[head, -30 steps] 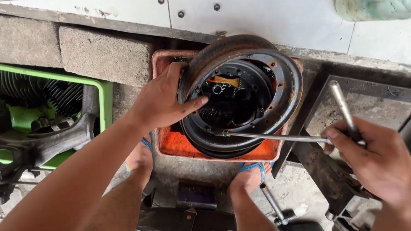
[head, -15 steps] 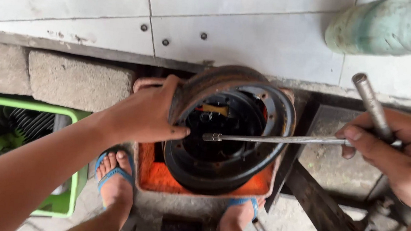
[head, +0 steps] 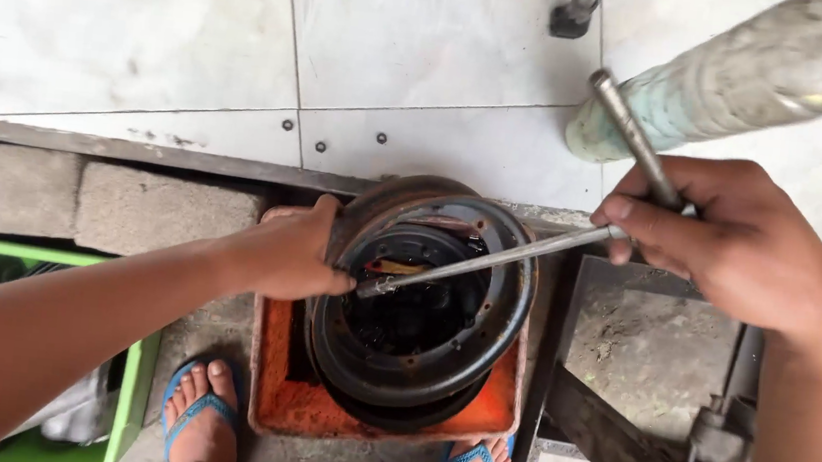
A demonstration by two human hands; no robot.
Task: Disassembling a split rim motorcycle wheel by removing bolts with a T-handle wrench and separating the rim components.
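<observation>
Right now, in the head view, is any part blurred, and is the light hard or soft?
Head view: the plastic bottle at upper right is soft, motion-blurred; the wheel rim and right hand stay fairly sharp; daylight is soft, with only faint shadows on the white tiles.

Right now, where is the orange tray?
Head view, bottom centre: the orange tray sits on the ground under the dark wheel rim, between the person's sandalled feet.

The wheel rim (head: 423, 313) is black with rust-brown patches and sits in an orange tray (head: 287, 390). The wrench (head: 530, 248) is silver-grey. Near left, the crate (head: 128, 405) is green and the sandals (head: 203, 407) blue; the far floor tiles (head: 198, 40) are white.
</observation>
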